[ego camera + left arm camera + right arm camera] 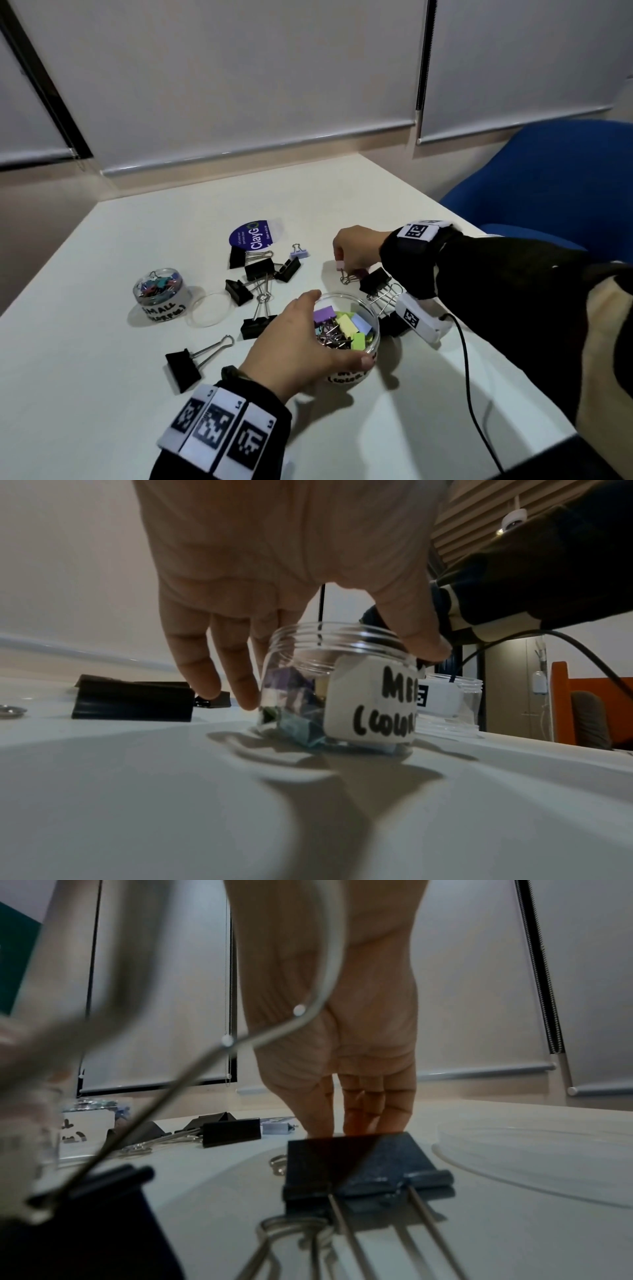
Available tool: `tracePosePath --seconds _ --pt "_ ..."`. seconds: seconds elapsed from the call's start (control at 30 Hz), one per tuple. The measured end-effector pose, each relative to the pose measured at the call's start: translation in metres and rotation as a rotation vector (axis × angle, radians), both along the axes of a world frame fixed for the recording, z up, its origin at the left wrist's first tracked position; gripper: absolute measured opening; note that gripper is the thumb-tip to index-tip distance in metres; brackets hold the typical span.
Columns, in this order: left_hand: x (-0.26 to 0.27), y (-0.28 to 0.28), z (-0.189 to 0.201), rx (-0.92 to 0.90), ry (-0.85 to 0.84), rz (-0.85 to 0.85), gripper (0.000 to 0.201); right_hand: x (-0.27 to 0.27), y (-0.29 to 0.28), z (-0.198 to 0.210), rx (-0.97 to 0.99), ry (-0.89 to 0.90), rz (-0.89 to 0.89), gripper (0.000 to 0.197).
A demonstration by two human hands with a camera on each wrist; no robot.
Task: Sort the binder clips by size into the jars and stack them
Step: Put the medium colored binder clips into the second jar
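Note:
My left hand (337,330) grips an open clear jar (375,323) of pastel medium clips, thumb on the near rim and fingers on the far side. In the left wrist view that left hand (334,666) straddles the jar (369,704), whose white label is handwritten. My right hand (347,264) pinches a small pink clip (340,265) just beyond the jar, low over the table. A black clip (359,1161) hides the pink one from the right wrist view, where the fingers (356,1118) point down. A small-clip jar (159,291) stands at the left. A lavender clip (299,253) lies further back.
Several large black clips lie around, including one (185,365) near the front and one (376,281) under my right wrist. A clear lid (209,308) lies beside the small-clip jar. A purple sticker (253,234) sits behind; a blue chair (548,188) and a black cable (472,394) are at the right.

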State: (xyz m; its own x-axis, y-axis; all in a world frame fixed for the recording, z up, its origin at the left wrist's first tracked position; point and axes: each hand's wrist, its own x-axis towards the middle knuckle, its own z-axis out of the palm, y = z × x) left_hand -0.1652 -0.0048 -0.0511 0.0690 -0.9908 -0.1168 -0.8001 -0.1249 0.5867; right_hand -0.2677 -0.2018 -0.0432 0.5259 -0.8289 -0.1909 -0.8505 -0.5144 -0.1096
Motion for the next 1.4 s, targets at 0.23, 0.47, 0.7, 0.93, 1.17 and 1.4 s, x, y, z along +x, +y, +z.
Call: tracePosePath --seconds 0.23,0.47,0.7,0.93,1.17,1.4 --pt "0.001 0.0 -0.001 0.0 0.022 0.033 0.111 -0.003 0.003 -0.001 -0.013 -0.073 0.029 0.012" --pt "0.014 0.001 -0.002 0.065 0.104 -0.014 0.11 -0.008 0.014 0.001 0.017 -0.086 0.012 0.031" --pt "0.02 0.003 -0.003 0.111 0.21 -0.06 0.105 -0.013 0.019 0.007 0.088 -0.216 0.014 0.024" --pt "0.018 0.004 -0.003 0.111 0.172 -0.068 0.107 -0.031 0.038 0.023 0.239 -0.361 -0.063 0.035" --pt "-0.002 0.005 0.003 0.047 -0.117 -0.015 0.107 -0.036 0.078 0.053 0.458 -0.397 -0.121 0.023" --pt "-0.001 0.018 0.004 0.019 -0.107 -0.026 0.112 -0.041 0.119 0.058 0.455 -0.38 -0.12 0.037"
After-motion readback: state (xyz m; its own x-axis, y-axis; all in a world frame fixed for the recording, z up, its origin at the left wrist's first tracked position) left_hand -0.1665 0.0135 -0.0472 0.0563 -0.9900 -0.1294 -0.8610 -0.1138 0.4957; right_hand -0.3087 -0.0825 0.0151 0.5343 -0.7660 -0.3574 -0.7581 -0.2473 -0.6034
